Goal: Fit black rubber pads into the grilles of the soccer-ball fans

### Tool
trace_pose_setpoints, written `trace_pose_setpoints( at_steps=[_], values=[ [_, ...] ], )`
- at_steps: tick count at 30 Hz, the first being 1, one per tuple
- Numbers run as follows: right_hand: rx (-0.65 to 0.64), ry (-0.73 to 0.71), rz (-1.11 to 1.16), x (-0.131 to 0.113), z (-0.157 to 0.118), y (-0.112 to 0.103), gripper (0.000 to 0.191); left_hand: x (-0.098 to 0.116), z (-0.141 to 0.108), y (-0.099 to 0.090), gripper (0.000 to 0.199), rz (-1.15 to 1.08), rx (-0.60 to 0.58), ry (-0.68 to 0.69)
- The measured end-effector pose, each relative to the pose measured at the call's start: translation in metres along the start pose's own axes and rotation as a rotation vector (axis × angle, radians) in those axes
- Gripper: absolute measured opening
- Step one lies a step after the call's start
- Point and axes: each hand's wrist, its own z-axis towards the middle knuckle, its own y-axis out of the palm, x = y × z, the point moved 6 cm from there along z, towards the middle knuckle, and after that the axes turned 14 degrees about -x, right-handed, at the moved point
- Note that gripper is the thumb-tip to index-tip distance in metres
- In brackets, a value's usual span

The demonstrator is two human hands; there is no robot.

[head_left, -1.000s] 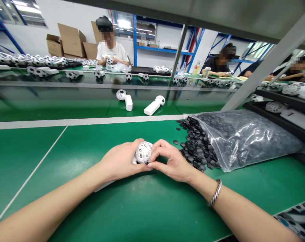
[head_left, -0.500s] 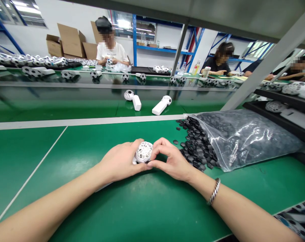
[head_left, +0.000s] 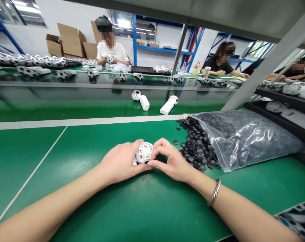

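My left hand (head_left: 122,159) is wrapped round a white handheld fan with a soccer-ball head (head_left: 144,152), its lattice grille facing up. Most of the fan's handle is hidden under that hand. My right hand (head_left: 167,158) meets the ball's right side, thumb and index finger pinched together at its lower edge. A bit of black shows by those fingertips, but what they pinch is too small to make out. Just right of my right hand lies a heap of black pentagon pieces (head_left: 199,144), spilling from a clear plastic bag (head_left: 250,137).
Beyond the white table edge (head_left: 92,121), two similar fans (head_left: 144,102) (head_left: 169,105) lie on the green belt. Black trays (head_left: 276,116) with white fan parts stand at the right, beside a slanted grey post (head_left: 263,57). Co-workers sit across the line, behind more soccer-ball fans.
The two fans on the near belt have shifted right, while the row of fans on the far side has slid slightly left. My hands and the fan they hold have hardly moved.
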Motion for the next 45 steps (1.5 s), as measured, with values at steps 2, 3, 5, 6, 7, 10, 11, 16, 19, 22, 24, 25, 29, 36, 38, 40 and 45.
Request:
trace_pose_setpoints(
  at_steps=[2, 3, 5, 6, 7, 10, 11, 16, 19, 22, 24, 25, 29, 36, 38, 40, 45],
  values=[
    [-0.005, -0.004, -0.003, -0.001, -0.001, 0.0, 0.009, 0.0, 0.0, 0.0, 0.062, -0.002, 0.0, 0.004],
    [-0.006, -0.006, -0.004, -0.001, -0.001, 0.0, 0.009, 0.001, 0.0, 0.0, 0.061, -0.003, 0.001, 0.006],
    [-0.005, -0.005, -0.002, -0.002, -0.001, 0.001, 0.009, 0.0, -0.001, 0.0, 0.062, -0.005, 0.005, 0.007],
    [-0.002, -0.002, 0.0, -0.002, -0.001, 0.001, 0.01, 0.0, -0.001, 0.0, 0.063, -0.006, 0.007, 0.007],
    [0.0, 0.002, 0.002, -0.002, -0.001, 0.001, 0.01, 0.0, -0.001, 0.0, 0.064, -0.007, 0.009, 0.006],
    [0.006, 0.007, -0.002, -0.002, -0.001, 0.001, 0.012, 0.0, 0.0, 0.001, 0.064, -0.01, 0.008, 0.009],
    [0.008, 0.007, -0.007, -0.002, -0.001, 0.001, 0.012, 0.0, 0.0, 0.001, 0.064, -0.01, 0.006, 0.009],
    [0.023, 0.015, -0.023, 0.0, -0.001, 0.0, 0.017, 0.0, 0.001, 0.0, 0.064, -0.018, 0.0, 0.01],
    [0.041, 0.018, -0.032, 0.001, -0.001, -0.001, 0.021, 0.001, 0.0, -0.001, 0.063, -0.017, -0.002, 0.01],
    [0.055, 0.023, -0.034, 0.0, 0.0, -0.003, 0.025, 0.001, -0.001, -0.001, 0.061, -0.023, -0.004, 0.013],
    [0.061, 0.027, -0.037, 0.0, 0.0, -0.003, 0.028, 0.001, -0.001, -0.001, 0.06, -0.028, -0.004, 0.017],
    [0.065, 0.028, -0.04, 0.0, 0.0, -0.003, 0.029, 0.002, -0.001, -0.001, 0.06, -0.029, -0.003, 0.017],
    [0.069, 0.045, -0.041, 0.001, 0.001, -0.003, 0.031, 0.003, 0.0, -0.002, 0.058, -0.022, -0.003, 0.016],
    [0.028, 0.119, -0.028, 0.005, 0.0, -0.001, 0.041, 0.002, -0.001, -0.001, 0.058, -0.012, -0.005, 0.007],
    [0.008, 0.12, -0.024, 0.006, 0.0, 0.001, 0.044, 0.002, 0.0, -0.001, 0.057, -0.01, -0.005, 0.01],
    [-0.006, 0.119, -0.015, 0.006, 0.001, 0.002, 0.047, 0.001, 0.0, 0.0, 0.056, -0.008, -0.006, 0.015],
    [-0.02, 0.112, 0.023, 0.01, 0.0, 0.005, 0.054, 0.001, 0.0, 0.001, 0.057, -0.014, -0.005, 0.023]
  ],
)
